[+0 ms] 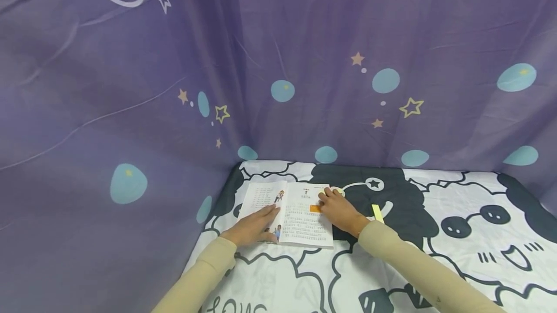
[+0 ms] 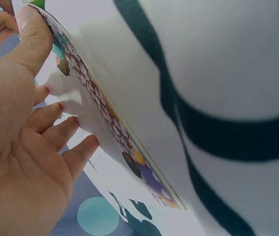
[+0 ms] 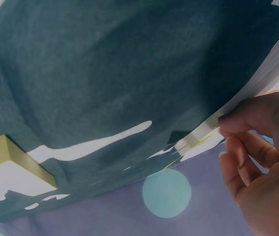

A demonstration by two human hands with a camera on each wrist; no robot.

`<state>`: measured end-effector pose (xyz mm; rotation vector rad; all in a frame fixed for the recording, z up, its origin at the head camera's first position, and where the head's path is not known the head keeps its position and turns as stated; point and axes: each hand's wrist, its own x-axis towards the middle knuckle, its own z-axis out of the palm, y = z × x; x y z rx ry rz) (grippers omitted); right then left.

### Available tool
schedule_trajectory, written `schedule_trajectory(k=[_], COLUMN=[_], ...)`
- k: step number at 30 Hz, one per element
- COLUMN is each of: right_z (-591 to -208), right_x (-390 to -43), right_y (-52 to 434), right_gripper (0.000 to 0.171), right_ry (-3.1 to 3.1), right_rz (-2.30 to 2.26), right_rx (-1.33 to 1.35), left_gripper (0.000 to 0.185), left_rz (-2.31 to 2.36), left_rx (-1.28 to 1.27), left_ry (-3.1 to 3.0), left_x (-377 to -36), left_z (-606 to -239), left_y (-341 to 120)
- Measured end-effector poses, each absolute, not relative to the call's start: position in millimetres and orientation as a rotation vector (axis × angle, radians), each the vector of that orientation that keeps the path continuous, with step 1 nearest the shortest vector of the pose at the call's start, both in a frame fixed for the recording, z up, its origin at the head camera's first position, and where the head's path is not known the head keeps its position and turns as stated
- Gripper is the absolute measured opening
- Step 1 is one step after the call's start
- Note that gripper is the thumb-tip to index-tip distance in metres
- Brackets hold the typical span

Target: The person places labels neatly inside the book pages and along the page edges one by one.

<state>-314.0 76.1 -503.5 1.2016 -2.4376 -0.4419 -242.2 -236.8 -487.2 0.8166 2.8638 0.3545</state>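
An open book (image 1: 304,226) with printed text and small colour pictures lies on the patterned cloth. My left hand (image 1: 254,226) rests over the left page, its straight fingers reaching toward the spine. In the left wrist view the thumb (image 2: 36,37) lies along the book's lower edge. My right hand (image 1: 341,210) is at the outer edge of the right page, beside an orange rectangle (image 1: 315,208) on that page. In the right wrist view its thumb and fingers (image 3: 240,115) pinch at the page edges, where a pale yellowish patch shows; the exact pinched layer is hidden.
A small yellow block (image 1: 377,213), pale on its larger face, lies on the cloth right of the book, beside the right wrist. The black-and-white cartoon cloth (image 1: 470,255) covers the surface. A purple curtain (image 1: 304,124) with stars and blue spots hangs behind and at the left.
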Motion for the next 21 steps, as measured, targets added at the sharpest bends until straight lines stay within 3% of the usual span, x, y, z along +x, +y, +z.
schedule_trajectory(k=[10,21], right_z=[-497.0,-498.7], right_x=[-311.0,-310.5], right_y=[72.6,88.3], right_gripper=[0.012,0.028], right_ry=[-2.442,-2.650], right_rz=[-0.472,-0.129], right_rx=[1.165,0.994], left_gripper=[0.093,0.092], left_rz=[0.346,0.359], left_rx=[0.803,0.815], left_ry=[2.858,2.853], left_x=[-245.8,-245.4], left_z=[-489.8,-488.8], left_y=[-236.9,-235.8])
